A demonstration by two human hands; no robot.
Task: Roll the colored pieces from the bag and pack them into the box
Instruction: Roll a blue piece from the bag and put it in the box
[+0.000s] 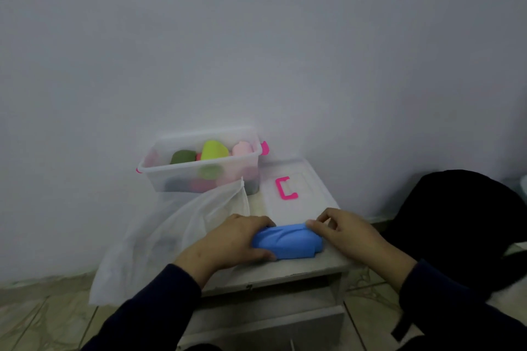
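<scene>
I see a blue piece [286,241], rolled into a soft bundle, lying near the front edge of a small white table [285,271]. My left hand [228,242] grips its left end, fingers curled over the top and thumb underneath along the front. My right hand [342,232] pinches the right end between thumb and fingertips, the other fingers bent loosely above it. Both sleeves are dark.

Behind the left hand, a translucent white bag [171,234] slumps over the table's left side and hangs past its edge toward the tiled floor [42,316]. Its upper corner stands against the front wall of the clear plastic box [199,172], partly blocking the view of that wall. The box sits at the table's far left, against the pale wall [256,37], with pink latches at both ends. Inside I make out rolled pieces: dark green [182,156], lime green [214,149] and pale pink [242,149], with more colours blurred lower down.

The box lid [310,199] lies flat just right of the box, between it and the right hand, with a pink handle [285,187] on top. A large black object [462,225] stands right of the table; I cannot tell what it is.
</scene>
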